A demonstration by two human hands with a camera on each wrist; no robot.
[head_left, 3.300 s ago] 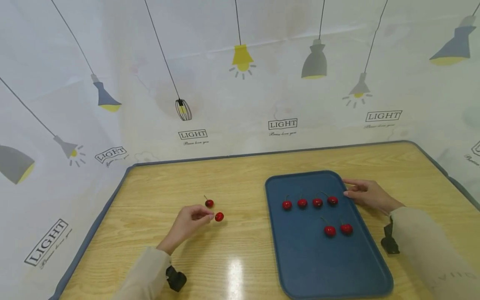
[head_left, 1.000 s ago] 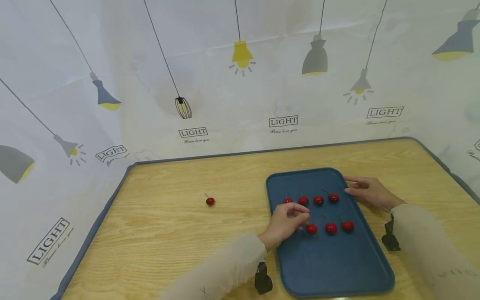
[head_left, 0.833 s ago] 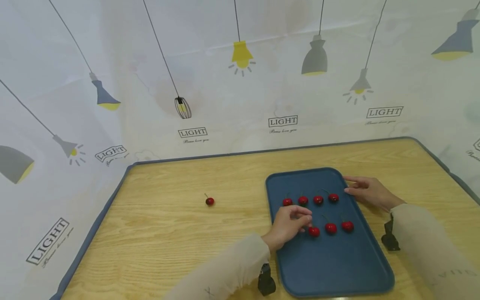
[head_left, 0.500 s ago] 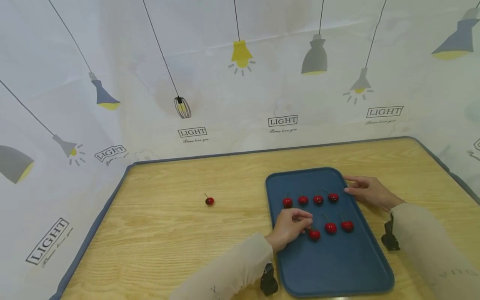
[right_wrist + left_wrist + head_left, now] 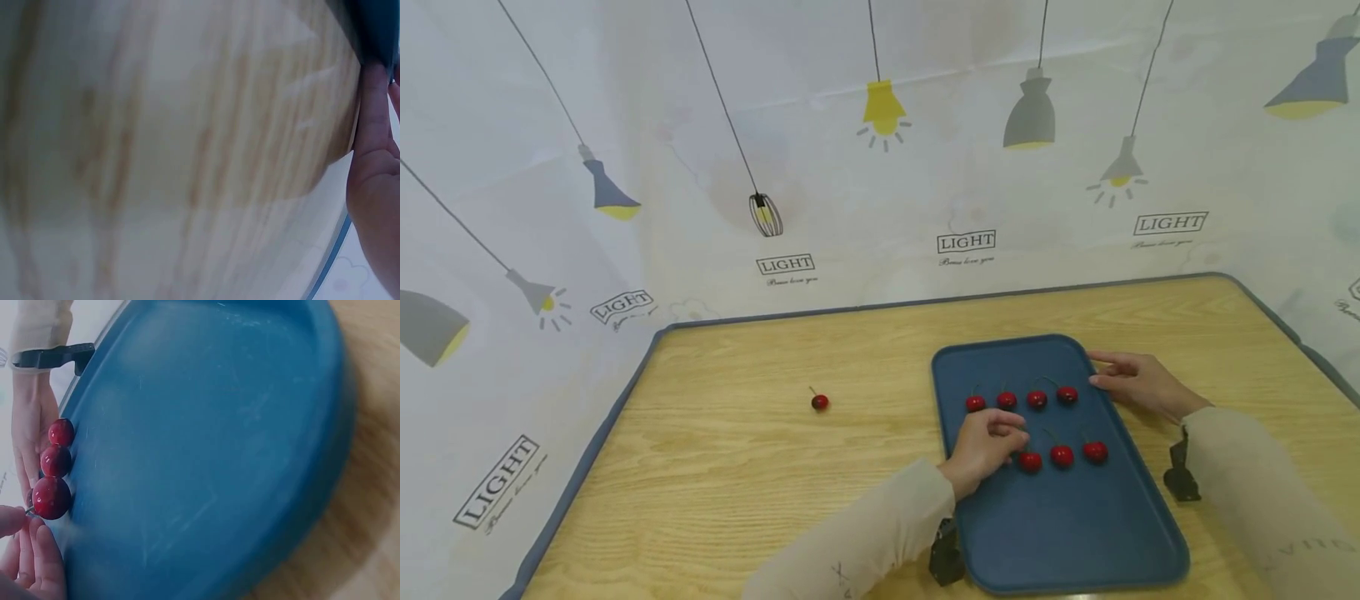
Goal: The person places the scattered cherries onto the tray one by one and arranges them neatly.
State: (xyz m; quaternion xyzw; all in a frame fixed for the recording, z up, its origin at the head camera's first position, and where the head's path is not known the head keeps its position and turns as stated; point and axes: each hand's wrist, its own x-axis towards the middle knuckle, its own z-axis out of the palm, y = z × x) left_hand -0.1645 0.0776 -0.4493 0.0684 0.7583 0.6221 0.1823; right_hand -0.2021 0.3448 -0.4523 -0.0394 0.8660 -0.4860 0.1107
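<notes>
In the head view, my left hand is over the blue tray and pinches a cherry by its stem. The left wrist view shows that stem running from the red cherry to my thumb and fingertips. Two cherries, one of them nearest, lie to its right in the same row. Farther back on the tray is a row of several cherries. My right hand touches the tray's right edge with its fingers fairly straight; the right wrist view shows the thumb against the rim.
A single cherry with its stem lies on the wooden table, left of the tray. Behind the table hangs a white cloth printed with lamps. A blue border runs along the table's back edge.
My left hand has carried a cherry from the table on the left to the tray's front row. Lately it has shifted slightly right with it. My right hand has stayed at the tray's edge.
</notes>
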